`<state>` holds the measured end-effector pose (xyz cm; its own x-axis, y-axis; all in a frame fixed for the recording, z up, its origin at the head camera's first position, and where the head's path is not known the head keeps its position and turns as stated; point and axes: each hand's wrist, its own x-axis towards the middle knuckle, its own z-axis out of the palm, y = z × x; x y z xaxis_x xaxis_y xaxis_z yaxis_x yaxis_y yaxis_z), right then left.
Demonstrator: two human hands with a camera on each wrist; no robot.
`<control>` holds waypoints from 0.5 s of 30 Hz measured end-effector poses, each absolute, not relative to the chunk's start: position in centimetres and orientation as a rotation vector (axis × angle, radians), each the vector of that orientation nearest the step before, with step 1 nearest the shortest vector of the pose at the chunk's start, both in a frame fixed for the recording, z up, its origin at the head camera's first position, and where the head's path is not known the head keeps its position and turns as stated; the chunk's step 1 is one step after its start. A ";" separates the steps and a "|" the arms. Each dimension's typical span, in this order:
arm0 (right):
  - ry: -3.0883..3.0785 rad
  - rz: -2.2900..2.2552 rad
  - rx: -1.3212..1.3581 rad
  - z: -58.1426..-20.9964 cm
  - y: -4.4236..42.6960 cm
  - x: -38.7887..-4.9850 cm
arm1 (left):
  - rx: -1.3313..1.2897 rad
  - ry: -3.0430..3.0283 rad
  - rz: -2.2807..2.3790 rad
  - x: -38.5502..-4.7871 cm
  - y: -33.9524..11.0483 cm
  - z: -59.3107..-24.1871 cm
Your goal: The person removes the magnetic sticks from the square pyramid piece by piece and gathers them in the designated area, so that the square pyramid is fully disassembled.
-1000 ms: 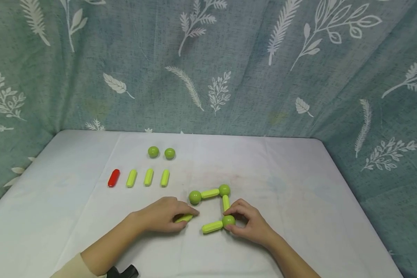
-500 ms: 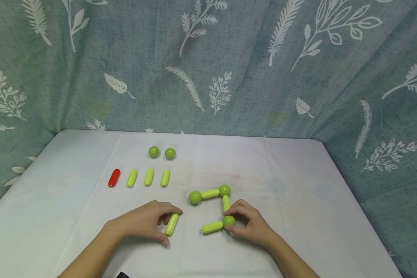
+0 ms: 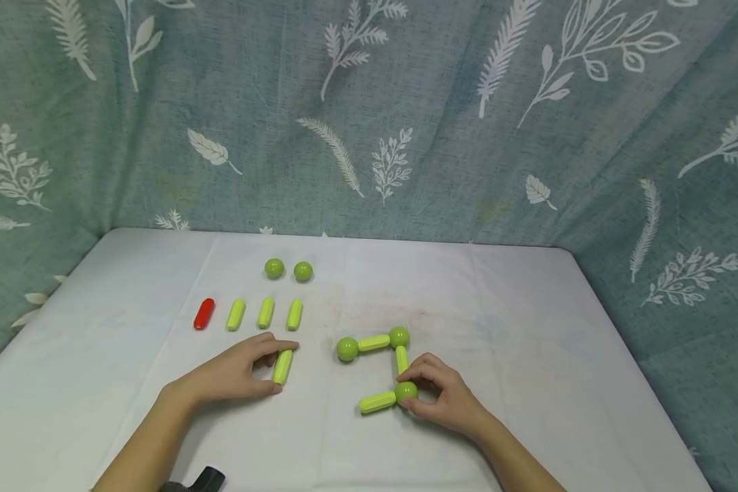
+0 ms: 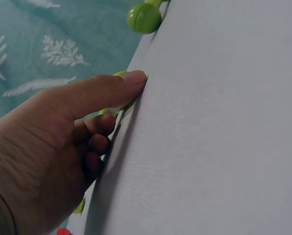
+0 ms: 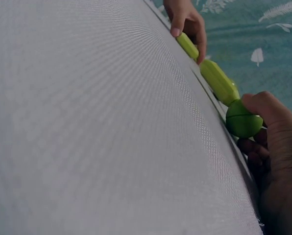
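A yellow-green rod [image 3: 282, 367] is pinched lengthwise by my left hand [image 3: 240, 372], thumb at its near end and a finger at its far end. In the left wrist view that rod is mostly hidden behind the thumb. To the right, my right hand [image 3: 445, 396] grips a green ball [image 3: 406, 393] between thumb and fingers. That ball joins a near rod [image 3: 377, 402], whose left end is free, and a second rod [image 3: 402, 361] running back to a corner ball [image 3: 399, 336]. From there a far rod [image 3: 374, 343] leads left to an end ball [image 3: 347, 349].
Behind the left hand lie a red rod [image 3: 204, 314] and three loose yellow-green rods [image 3: 265, 313] in a row. Two loose green balls [image 3: 274, 268] sit farther back. A patterned curtain [image 3: 369, 123] stands behind the white table [image 3: 529, 328]. A black object [image 3: 206, 480] shows at the bottom edge.
My left hand has carried its rod leftward and back, away from the joined pieces, and the rod has turned toward the direction of the loose row. My right hand stays on its ball.
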<state>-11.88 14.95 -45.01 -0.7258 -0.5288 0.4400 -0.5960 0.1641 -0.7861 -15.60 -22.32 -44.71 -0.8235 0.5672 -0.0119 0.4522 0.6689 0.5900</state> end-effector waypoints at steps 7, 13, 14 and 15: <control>-2.375 1.648 1.111 -44.9 14.9 -11.8 | 0.738 2.605 0.941 -16.2 -22.6 -44.5; -2.384 1.648 1.094 -44.9 14.9 -11.7 | 0.724 2.578 1.015 -16.2 -22.6 -44.8; -2.384 1.648 1.098 -45.0 14.9 -11.7 | 0.712 2.582 1.042 -16.2 -22.6 -44.7; -2.384 1.652 1.099 -45.0 14.9 -11.7 | 0.708 2.596 1.075 -16.1 -22.7 -44.7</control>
<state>-11.74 14.91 -44.95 -0.7480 -0.5235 0.4079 -0.5658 0.1819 -0.8042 -16.08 -22.67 -44.68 -0.8527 0.5210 -0.0382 0.3415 0.6113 0.7140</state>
